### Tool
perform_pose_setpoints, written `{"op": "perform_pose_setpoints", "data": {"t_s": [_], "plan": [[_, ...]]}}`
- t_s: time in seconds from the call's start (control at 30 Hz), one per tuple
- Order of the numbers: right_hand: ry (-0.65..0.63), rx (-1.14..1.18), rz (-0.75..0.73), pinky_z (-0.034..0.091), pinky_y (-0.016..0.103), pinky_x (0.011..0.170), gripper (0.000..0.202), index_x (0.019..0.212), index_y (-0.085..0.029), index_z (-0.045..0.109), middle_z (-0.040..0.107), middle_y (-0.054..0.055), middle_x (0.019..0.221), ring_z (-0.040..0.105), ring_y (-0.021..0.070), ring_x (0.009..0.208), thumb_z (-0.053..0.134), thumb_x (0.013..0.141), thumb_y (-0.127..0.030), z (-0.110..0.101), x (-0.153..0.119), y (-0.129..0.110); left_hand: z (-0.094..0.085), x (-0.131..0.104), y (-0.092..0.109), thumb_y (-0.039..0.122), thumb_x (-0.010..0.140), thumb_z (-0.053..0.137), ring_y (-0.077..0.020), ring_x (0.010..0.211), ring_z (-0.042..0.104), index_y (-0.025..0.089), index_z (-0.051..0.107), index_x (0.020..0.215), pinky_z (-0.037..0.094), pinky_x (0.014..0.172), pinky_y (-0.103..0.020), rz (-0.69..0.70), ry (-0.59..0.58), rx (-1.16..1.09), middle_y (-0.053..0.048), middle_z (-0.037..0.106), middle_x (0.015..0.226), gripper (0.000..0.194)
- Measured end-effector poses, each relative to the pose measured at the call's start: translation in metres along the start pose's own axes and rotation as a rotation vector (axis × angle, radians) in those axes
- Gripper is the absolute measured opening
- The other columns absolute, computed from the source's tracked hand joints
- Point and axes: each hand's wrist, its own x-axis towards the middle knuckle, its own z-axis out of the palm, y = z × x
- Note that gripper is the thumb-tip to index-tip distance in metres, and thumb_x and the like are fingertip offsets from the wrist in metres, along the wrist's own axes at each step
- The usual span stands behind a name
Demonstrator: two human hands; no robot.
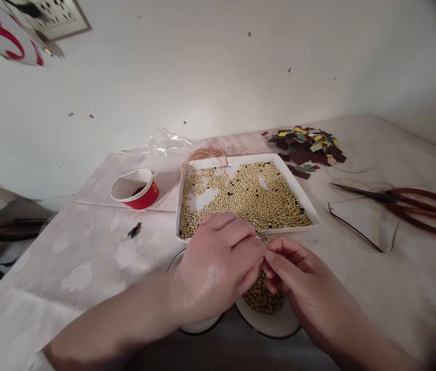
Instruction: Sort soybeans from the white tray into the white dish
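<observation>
My left hand (221, 263) and my right hand (300, 275) meet in front of the white tray (248, 234), fingertips together. The left fingers are curled with the back of the hand toward me. On the right, thumb and fingers are pinched; anything held between them is too small or hidden to name. The tray holds many small round pale-yellow balls (233, 198), like beads or beans, with some dark ones among them. Beneath my hands stands a bowl (275, 327) with similar, darker balls (266, 299). A second bowl (202, 325) is mostly covered by my left hand.
A red-and-white paper cup (148, 196) stands left of the tray. Behind it lie clear plastic (167, 141) and thin reddish strands (207, 153). Coloured chips (306, 147) are heaped at back right. Long-handled scissors (399, 201) and a bent dark strip (356, 229) lie right.
</observation>
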Motion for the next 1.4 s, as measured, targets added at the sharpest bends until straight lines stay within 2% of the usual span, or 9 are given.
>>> {"op": "perform_pose_setpoints", "data": {"t_s": [0.43, 0.57, 0.8, 0.9, 0.97, 1.07, 1.2, 1.3, 1.4], "plan": [[0.019, -0.003, 0.008, 0.032, 0.025, 0.052, 0.019, 0.069, -0.02, 0.053, 0.05, -0.003, 0.061, 0.043, 0.0101, 0.053, 0.055, 0.081, -0.034, 0.001, 0.0, -0.002, 0.001, 0.001, -0.002, 0.019, 0.085, 0.048, -0.0152, 0.077, 0.05, 0.017, 0.059, 0.076, 0.042, 0.072, -0.032, -0.011, 0.027, -0.002, -0.002, 0.058, 0.078, 0.015], [0.019, 0.007, 0.004, 0.031, 0.025, 0.052, 0.019, 0.066, -0.02, 0.052, 0.048, -0.004, 0.059, 0.041, 0.0099, 0.053, 0.054, 0.082, -0.031, 0.002, 0.0, -0.002, 0.001, 0.001, 0.0, 0.018, 0.082, 0.051, -0.0156, 0.077, 0.05, 0.017, 0.059, 0.076, 0.042, 0.072, -0.032, 0.043, -0.011, -0.018, -0.002, 0.059, 0.078, 0.01], [0.143, 0.14, -0.083, 0.033, 0.026, 0.051, 0.016, 0.066, -0.021, 0.054, 0.048, -0.003, 0.06, 0.042, 0.011, 0.055, 0.06, 0.078, -0.03, -0.002, 0.002, -0.009, -0.004, 0.001, 0.006, 0.016, 0.083, 0.047, -0.0123, 0.072, 0.05, 0.017, 0.057, 0.073, 0.042, 0.071, -0.03, 0.053, -0.064, -0.07, 0.0, 0.056, 0.072, 0.015], [0.202, 0.196, -0.088, 0.034, 0.025, 0.049, 0.01, 0.07, -0.022, 0.057, 0.051, -0.002, 0.064, 0.042, 0.0112, 0.056, 0.063, 0.075, -0.028, -0.003, 0.002, -0.013, -0.008, 0.004, -0.005, 0.017, 0.081, 0.051, -0.0122, 0.074, 0.052, 0.018, 0.058, 0.076, 0.043, 0.072, -0.029, 0.016, -0.047, -0.074, 0.0, 0.058, 0.075, 0.009], [0.207, 0.22, -0.087, 0.035, 0.025, 0.048, 0.009, 0.07, -0.023, 0.059, 0.052, -0.001, 0.067, 0.042, 0.0111, 0.057, 0.064, 0.074, -0.029, -0.002, 0.002, -0.014, -0.01, 0.006, -0.019, 0.019, 0.08, 0.054, -0.0132, 0.077, 0.054, 0.018, 0.06, 0.079, 0.044, 0.072, -0.029, -0.075, -0.05, -0.043, 0.0, 0.06, 0.079, 0.006], [0.191, 0.225, -0.081, 0.034, 0.024, 0.048, 0.011, 0.067, -0.022, 0.057, 0.051, -0.002, 0.066, 0.041, 0.0107, 0.056, 0.064, 0.074, -0.028, -0.001, 0.003, -0.014, -0.012, 0.008, -0.043, 0.02, 0.08, 0.054, -0.0147, 0.078, 0.056, 0.019, 0.062, 0.078, 0.045, 0.071, -0.029, -0.219, -0.156, 0.045, -0.001, 0.061, 0.078, 0.009], [0.187, 0.223, -0.061, 0.034, 0.024, 0.048, 0.013, 0.066, -0.022, 0.056, 0.052, -0.002, 0.066, 0.041, 0.01, 0.054, 0.064, 0.074, -0.029, 0.0, 0.003, -0.013, -0.005, 0.008, -0.07, 0.021, 0.082, 0.051, -0.0165, 0.08, 0.057, 0.018, 0.065, 0.079, 0.045, 0.071, -0.029, -0.305, -0.265, 0.17, -0.003, 0.062, 0.079, 0.014], [0.189, 0.228, -0.055, 0.034, 0.024, 0.048, 0.013, 0.066, -0.022, 0.056, 0.051, -0.002, 0.065, 0.041, 0.0102, 0.055, 0.064, 0.073, -0.03, 0.0, 0.003, -0.012, 0.002, 0.006, -0.077, 0.021, 0.082, 0.052, -0.0167, 0.08, 0.056, 0.018, 0.065, 0.079, 0.043, 0.071, -0.029, -0.32, -0.299, 0.208, -0.003, 0.062, 0.078, 0.014], [0.178, 0.231, -0.048, 0.033, 0.024, 0.047, 0.014, 0.065, -0.021, 0.056, 0.051, -0.002, 0.065, 0.041, 0.0101, 0.055, 0.065, 0.074, -0.029, 0.0, 0.003, -0.011, 0.003, 0.005, -0.07, 0.021, 0.082, 0.053, -0.0157, 0.079, 0.055, 0.018, 0.064, 0.078, 0.042, 0.072, -0.028, -0.238, -0.329, 0.14, -0.002, 0.06, 0.077, 0.012]]}}
